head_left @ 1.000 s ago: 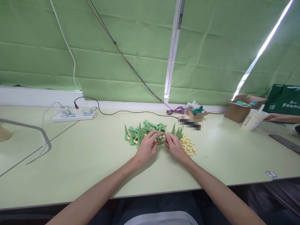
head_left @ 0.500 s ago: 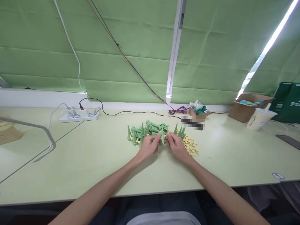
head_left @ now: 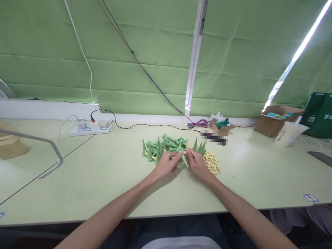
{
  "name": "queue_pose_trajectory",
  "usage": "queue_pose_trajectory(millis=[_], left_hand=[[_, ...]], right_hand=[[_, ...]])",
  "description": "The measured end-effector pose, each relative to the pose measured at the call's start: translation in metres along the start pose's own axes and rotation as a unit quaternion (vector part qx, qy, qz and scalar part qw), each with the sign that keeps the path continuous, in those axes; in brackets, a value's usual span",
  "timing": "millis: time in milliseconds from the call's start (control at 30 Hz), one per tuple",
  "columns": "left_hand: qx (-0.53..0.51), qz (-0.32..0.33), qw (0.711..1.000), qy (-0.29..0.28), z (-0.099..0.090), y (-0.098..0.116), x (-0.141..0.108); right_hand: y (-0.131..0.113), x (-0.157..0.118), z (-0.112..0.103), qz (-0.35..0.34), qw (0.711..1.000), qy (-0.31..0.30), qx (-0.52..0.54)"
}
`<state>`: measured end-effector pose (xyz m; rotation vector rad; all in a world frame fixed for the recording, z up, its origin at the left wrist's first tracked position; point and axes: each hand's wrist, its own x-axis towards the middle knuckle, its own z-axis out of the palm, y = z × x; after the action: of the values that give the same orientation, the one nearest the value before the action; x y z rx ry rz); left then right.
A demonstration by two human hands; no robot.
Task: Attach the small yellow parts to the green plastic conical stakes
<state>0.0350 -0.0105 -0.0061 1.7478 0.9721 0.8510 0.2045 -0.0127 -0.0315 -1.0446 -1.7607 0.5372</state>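
Observation:
My left hand is closed on a green spiked piece, whose point slants down toward the right. Close beside it, my right hand has its thumb and fingers pinched together; whatever is between them is too small to make out. Behind both hands lies a pile of green cone-shaped pieces, with several cones standing upright at its left and right sides. Small yellow pieces are scattered to the right of my right hand, and a few show among the green ones.
A white power strip with plugs sits at the back left. Toward the back right are a small open box, a larger cardboard box, a drink cup and a dark flat device. A grey metal bar crosses the left side.
The green piece in my left hand has tilted, its point swinging lower and to the right. My right hand stays pinched beside it. The whole view has shifted slightly.

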Motion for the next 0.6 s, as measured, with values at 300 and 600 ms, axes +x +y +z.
queue_pose_trajectory(millis=[300, 600], left_hand=[[0.086, 0.074, 0.993, 0.044, 0.002, -0.003, 0.000], [0.180, 0.179, 0.962, 0.097, 0.001, -0.010, 0.000]], right_hand=[[0.005, 0.000, 0.002, 0.029, 0.999, 0.010, 0.032], [0.002, 0.000, 0.001, 0.040, 0.999, 0.007, 0.033]])
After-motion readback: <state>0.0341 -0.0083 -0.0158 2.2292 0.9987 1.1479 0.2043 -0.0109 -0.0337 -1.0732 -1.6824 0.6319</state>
